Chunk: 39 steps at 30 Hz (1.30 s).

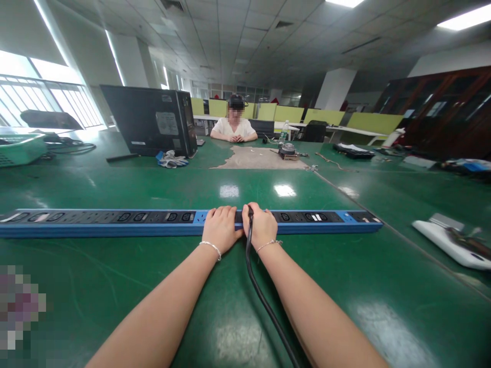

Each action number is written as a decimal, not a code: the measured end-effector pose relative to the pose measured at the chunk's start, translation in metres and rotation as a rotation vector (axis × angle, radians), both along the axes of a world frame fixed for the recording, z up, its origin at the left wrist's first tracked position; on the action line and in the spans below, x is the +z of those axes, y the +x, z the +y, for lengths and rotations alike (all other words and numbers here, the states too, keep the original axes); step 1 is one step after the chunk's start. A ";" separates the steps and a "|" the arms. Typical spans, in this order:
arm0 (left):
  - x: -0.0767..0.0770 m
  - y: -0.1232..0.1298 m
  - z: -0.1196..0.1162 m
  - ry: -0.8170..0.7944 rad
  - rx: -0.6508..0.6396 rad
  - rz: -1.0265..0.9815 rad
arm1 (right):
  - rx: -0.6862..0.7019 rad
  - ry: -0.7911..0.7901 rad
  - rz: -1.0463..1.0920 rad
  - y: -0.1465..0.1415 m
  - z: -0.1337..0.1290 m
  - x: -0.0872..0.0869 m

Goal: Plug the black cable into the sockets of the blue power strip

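A long blue power strip (184,231) with a black socket face lies across the green table. My left hand (220,225) is closed over the strip near its middle, fingers over the far edge. Right beside it, my right hand (261,224) is closed around the end of a black cable (255,281), at the strip's sockets. The cable's plug is mostly hidden by my fingers. From my right hand the cable runs down between my forearms to the bottom edge of the view.
A black computer case (153,120) and gloves (172,159) stand at the back left, near a green basket (21,151). A person (233,125) sits across the table (115,286). A white device (445,243) lies at the right.
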<state>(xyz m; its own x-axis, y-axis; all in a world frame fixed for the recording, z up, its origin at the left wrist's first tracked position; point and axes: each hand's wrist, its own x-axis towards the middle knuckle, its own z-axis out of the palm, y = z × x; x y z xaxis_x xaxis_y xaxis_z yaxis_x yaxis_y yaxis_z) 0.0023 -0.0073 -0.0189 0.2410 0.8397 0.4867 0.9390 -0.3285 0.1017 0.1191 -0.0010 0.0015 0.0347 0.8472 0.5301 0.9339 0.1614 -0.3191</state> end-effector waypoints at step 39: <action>0.010 0.007 -0.005 -0.022 -0.145 -0.012 | 0.401 -0.048 -0.090 0.041 -0.022 -0.026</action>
<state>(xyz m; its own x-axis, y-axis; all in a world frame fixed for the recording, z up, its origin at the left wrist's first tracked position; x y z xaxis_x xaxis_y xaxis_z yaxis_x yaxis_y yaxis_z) 0.0090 -0.0119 -0.0092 0.3552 0.8069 0.4720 0.8804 -0.4584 0.1211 0.1606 -0.0229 -0.0245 -0.3477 0.8079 0.4758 0.8243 0.5053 -0.2554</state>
